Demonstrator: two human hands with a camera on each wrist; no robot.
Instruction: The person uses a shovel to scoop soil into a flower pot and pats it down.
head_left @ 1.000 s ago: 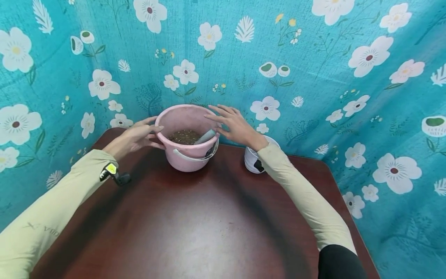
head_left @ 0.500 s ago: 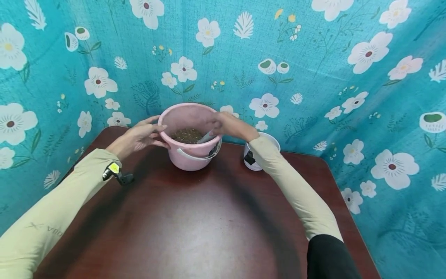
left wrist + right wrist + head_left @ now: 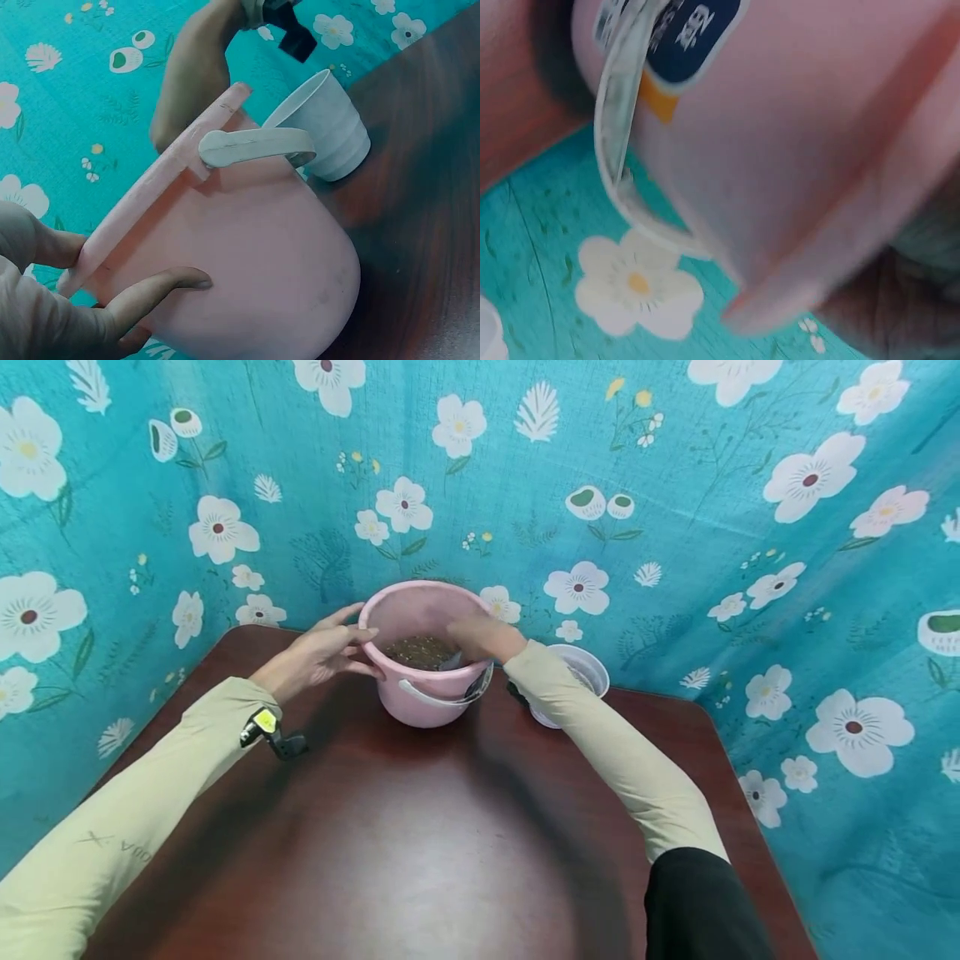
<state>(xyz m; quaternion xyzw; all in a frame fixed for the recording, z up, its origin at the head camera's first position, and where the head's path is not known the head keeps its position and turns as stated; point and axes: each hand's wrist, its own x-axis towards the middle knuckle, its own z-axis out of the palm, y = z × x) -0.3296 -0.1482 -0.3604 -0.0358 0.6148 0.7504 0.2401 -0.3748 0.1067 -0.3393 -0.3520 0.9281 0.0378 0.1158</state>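
A pink bucket (image 3: 420,713) stands near the back of the table, with dark, speckled, soil-like material (image 3: 418,652) inside. My left hand (image 3: 311,656) grips its left rim, thumb over the edge and fingers against the outer wall. My right hand (image 3: 483,637) reaches over the right rim into the bucket, its fingers curled and blurred. Beside it shows a small part of a pale grey-green tool (image 3: 452,662), held in that hand; its kind is unclear. In the right wrist view the bucket wall hides most of the right hand (image 3: 877,311). The bucket's white handle (image 3: 255,145) hangs down.
A white ribbed pot (image 3: 330,139) stands right of the bucket, partly behind my right forearm (image 3: 607,739). The dark reddish-brown table (image 3: 420,852) extends toward me. A turquoise flowered cloth (image 3: 510,485) hangs close behind the bucket.
My right hand has gone from open above the right rim to gripping the tool, then lower into the bucket. The left hand keeps its hold; bucket and hand appear slightly further right.
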